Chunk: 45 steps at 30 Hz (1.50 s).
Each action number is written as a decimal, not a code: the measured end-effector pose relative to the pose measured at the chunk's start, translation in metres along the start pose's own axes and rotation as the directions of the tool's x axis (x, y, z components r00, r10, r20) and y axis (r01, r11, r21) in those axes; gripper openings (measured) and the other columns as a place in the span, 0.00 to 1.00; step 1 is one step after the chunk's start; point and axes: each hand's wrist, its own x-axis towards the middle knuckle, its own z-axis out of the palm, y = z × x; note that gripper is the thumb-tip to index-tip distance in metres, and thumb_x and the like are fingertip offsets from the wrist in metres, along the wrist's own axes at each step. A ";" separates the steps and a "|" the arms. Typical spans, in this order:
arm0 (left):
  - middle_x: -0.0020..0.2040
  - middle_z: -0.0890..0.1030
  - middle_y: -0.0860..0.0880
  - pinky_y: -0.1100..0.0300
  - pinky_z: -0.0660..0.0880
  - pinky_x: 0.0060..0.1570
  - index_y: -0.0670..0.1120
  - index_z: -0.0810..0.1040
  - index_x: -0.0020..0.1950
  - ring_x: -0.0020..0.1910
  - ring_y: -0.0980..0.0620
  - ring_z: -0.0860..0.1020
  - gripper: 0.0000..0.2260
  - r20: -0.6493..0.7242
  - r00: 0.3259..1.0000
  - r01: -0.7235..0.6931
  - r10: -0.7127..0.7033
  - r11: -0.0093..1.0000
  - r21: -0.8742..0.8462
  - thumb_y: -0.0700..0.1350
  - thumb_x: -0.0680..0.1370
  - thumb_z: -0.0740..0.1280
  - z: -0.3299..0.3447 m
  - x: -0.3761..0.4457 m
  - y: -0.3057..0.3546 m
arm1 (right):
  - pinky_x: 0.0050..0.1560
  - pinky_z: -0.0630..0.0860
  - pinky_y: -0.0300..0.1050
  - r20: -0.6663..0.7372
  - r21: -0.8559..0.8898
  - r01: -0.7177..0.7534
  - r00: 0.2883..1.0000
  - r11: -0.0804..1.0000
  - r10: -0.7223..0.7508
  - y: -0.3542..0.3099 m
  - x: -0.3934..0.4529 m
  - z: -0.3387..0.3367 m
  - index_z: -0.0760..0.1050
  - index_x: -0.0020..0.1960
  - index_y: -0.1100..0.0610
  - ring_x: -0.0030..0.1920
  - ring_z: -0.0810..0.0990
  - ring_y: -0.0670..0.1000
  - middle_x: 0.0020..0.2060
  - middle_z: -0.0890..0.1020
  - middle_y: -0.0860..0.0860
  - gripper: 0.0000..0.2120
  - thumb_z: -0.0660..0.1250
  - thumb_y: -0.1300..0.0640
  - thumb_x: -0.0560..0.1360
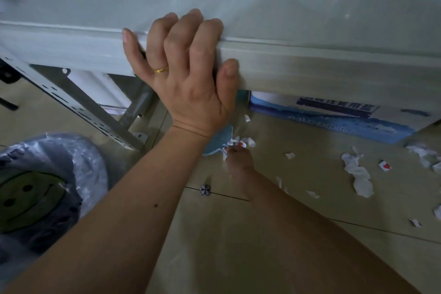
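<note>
My left hand, with a gold ring on one finger, grips the front edge of a pale grey table; its fingers curl over the top and the thumb presses the front face. My right hand reaches down to the tiled floor below the table. Its bunched fingertips pinch crumpled white paper scraps beside a light blue rounded plastic thing. My left wrist hides most of that blue thing, and the right hand is blurred.
More torn paper lies scattered on the floor to the right, some with red marks. A blue and white cardboard box sits under the table. A bin lined with a plastic bag stands at the left by the table's metal legs.
</note>
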 end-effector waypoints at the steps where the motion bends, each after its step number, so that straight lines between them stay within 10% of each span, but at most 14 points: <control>1: 0.51 0.78 0.48 0.54 0.48 0.73 0.49 0.73 0.54 0.57 0.47 0.73 0.20 -0.004 1.000 -0.002 0.002 1.000 -0.001 0.56 0.80 0.45 0.000 0.000 0.000 | 0.69 0.63 0.44 0.009 -0.042 0.019 1.000 0.999 -0.019 -0.001 0.004 0.004 0.63 0.74 0.61 0.73 0.65 0.56 0.72 0.69 0.58 0.22 0.52 0.65 0.80; 9: 0.54 0.73 0.51 0.54 0.46 0.73 0.49 0.72 0.55 0.57 0.47 0.72 0.20 0.011 1.000 -0.004 0.005 0.999 -0.033 0.57 0.80 0.44 -0.004 0.001 0.001 | 0.74 0.59 0.40 -0.063 -0.102 0.045 0.997 0.994 -0.051 0.009 0.007 -0.010 0.65 0.72 0.62 0.74 0.64 0.50 0.73 0.67 0.54 0.20 0.53 0.64 0.81; 21: 0.56 0.71 0.51 0.54 0.43 0.74 0.48 0.71 0.56 0.58 0.47 0.71 0.20 0.066 0.998 0.010 -0.010 1.000 0.007 0.56 0.80 0.43 -0.010 0.003 0.002 | 0.37 0.74 0.28 -0.289 0.468 0.007 0.946 0.884 0.146 0.059 -0.033 -0.064 0.81 0.55 0.61 0.46 0.77 0.50 0.49 0.81 0.54 0.13 0.59 0.64 0.78; 25: 0.55 0.71 0.50 0.54 0.43 0.74 0.47 0.71 0.55 0.58 0.46 0.71 0.21 0.063 0.998 0.004 -0.004 1.000 0.008 0.56 0.81 0.44 -0.008 0.003 0.002 | 0.48 0.76 0.46 -0.247 0.568 0.070 0.965 0.820 0.089 0.038 -0.012 -0.060 0.76 0.59 0.63 0.48 0.76 0.55 0.51 0.78 0.57 0.14 0.55 0.68 0.79; 45: 0.56 0.70 0.51 0.54 0.42 0.74 0.48 0.71 0.56 0.58 0.46 0.70 0.20 0.081 0.997 -0.002 0.001 1.000 0.006 0.56 0.80 0.44 -0.008 0.001 0.002 | 0.45 0.74 0.40 -0.160 0.305 -0.094 0.976 0.948 0.148 0.074 -0.015 -0.066 0.73 0.65 0.59 0.39 0.72 0.44 0.48 0.74 0.51 0.18 0.60 0.64 0.76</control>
